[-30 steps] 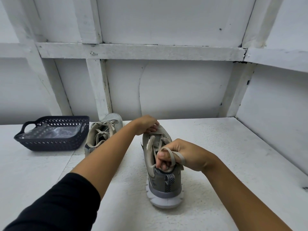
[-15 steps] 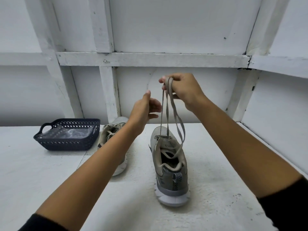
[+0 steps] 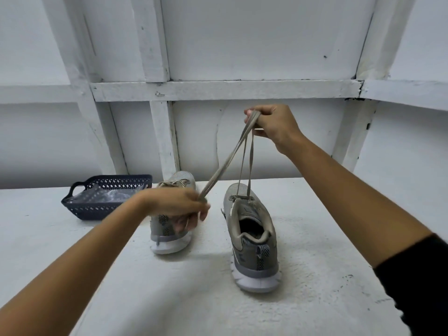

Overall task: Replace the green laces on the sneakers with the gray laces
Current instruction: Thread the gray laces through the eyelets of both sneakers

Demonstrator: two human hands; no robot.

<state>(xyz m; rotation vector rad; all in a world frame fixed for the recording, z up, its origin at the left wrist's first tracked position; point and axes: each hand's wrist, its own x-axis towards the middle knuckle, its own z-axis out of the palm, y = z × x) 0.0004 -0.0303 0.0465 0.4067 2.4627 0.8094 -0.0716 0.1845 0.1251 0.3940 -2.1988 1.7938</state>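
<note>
Up above the white table point(image 3: 194, 299), the right hand point(image 3: 274, 127) is pinching the dull greenish-tan lace point(image 3: 225, 163) between thumb and curled fingers, holding it high over the right-side sneaker point(image 3: 254, 241). Two strands are hanging almost straight down from that hand into the front eyelets of this shoe, which is standing upright with its heel toward the camera and its upper eyelets showing bare. Two more strands are running diagonally down and left to the left hand point(image 3: 177, 204), which is gripping them with its fingers curled round them, slightly blurred. That hand is hovering in front of the second sneaker point(image 3: 169, 236), which is standing just beside the first with its own lacing in place. Farther left, a dark blue basket point(image 3: 82, 209) is sitting on the table, holding clear plastic point(image 3: 104, 196).
</note>
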